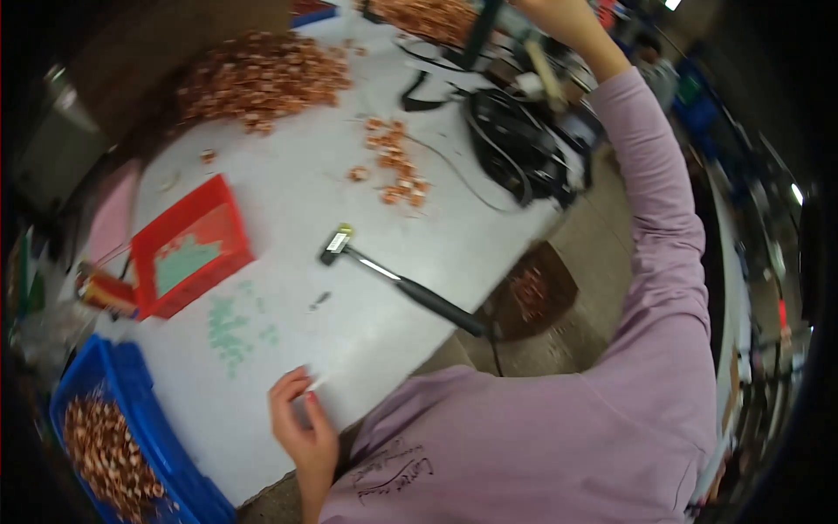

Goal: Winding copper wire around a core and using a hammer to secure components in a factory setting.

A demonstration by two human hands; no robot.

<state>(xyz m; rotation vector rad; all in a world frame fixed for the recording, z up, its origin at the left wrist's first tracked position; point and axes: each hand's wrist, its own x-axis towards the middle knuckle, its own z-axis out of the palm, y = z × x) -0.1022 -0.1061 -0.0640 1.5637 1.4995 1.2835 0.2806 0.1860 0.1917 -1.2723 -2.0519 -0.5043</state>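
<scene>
Left hand (301,424) above the near edge of a white table (288,192), palm inward, fingers half curled, thumb close to the index fingertip; at the tips, a pale streak (317,382), too blurred to tell whether held or merely behind. Right hand (546,9), on a raised arm in a lilac sleeve (650,166), at the far right, partly cut off by the upper border, near a dark green bar (480,37); gripping or open, cannot tell. Just beyond the left hand, slightly to its left, mint-green pieces (229,332) loose on the table. Farther left, a tilted red bin (205,284) with more pieces of like colour inside. At centre, a hammer (436,304) lying flat, two-ended head toward the far left, black handle toward the near right; between hammer and left hand, small dark bits (320,299). At near left, a blue bin (153,419) partly filled with copper-coloured parts (105,450). At far left, a large copper-coloured heap (262,74); to its right and nearer, a smaller copper-coloured cluster (401,170), just left of black equipment (515,148) with trailing cable.
</scene>
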